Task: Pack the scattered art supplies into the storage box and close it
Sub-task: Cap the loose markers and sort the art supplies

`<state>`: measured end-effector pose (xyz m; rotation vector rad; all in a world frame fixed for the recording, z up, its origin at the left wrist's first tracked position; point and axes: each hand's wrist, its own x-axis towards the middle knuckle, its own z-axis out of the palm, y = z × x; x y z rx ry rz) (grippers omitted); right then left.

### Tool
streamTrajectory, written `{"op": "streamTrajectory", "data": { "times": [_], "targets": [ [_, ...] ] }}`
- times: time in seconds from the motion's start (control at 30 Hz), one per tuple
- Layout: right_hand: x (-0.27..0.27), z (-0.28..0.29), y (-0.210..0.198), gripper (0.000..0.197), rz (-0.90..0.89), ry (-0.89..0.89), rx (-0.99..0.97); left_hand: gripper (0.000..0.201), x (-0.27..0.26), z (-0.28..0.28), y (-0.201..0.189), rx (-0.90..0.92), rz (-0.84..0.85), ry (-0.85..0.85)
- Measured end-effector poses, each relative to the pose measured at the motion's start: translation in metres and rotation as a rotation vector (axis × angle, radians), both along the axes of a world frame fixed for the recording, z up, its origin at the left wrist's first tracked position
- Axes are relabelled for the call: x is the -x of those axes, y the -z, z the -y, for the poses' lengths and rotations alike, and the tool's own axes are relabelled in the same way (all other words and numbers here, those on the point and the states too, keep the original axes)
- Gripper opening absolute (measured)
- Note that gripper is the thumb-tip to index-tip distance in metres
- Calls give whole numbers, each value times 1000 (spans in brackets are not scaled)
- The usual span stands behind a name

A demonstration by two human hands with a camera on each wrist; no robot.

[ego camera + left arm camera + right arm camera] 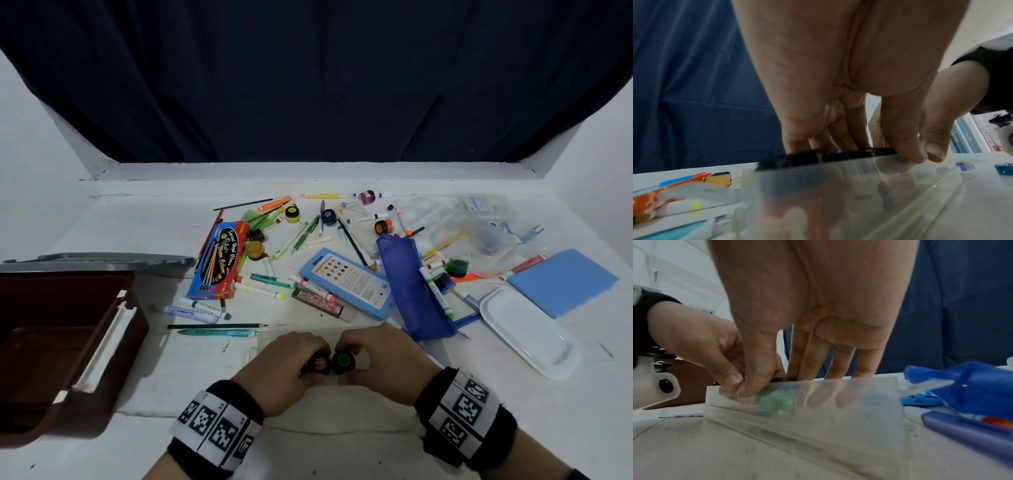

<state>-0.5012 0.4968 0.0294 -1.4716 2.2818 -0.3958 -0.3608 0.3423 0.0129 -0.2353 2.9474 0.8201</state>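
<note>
My left hand grips a small paint jar with a brownish top at the table's front centre. Touching it on the right is a green-topped paint jar, held by my right hand. Both jars sit in a clear plastic case lying on the table. In the left wrist view the fingers curl over a black ribbed lid. The right wrist view shows green paint through the case wall. The brown storage box stands open at the left. Its grey lid lies behind it.
Scattered supplies fill the middle and right: a water-colour box, a blue pencil tin, an open blue pouch, several markers, pens and paint jars. A white tray and blue pad lie at the right.
</note>
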Motion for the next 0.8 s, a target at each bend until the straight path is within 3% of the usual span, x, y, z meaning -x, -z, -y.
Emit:
{"op": "streamTrajectory", "data": {
  "times": [0.13,0.3,0.5,0.6,0.73,0.8],
  "targets": [
    [1,1,-2,35,6,-19,-3,20,-2,2,-1,12,5,8],
    [4,3,-4,37,0,-51,-24,36,-1,1,-5,53,22,-23],
    [10,1,-19,48,129,-64,6,44,-21,5,-17,-41,-98,-118],
    [21,2,-32,38,97,-22,116,35,-26,21,-32,-120,-220,-218],
    [39,12,-41,16,64,16,249,28,-15,49,-47,-71,-319,-306],
    [47,21,-41,16,26,-5,245,26,-7,66,-48,-30,-323,-327]
  ]
}}
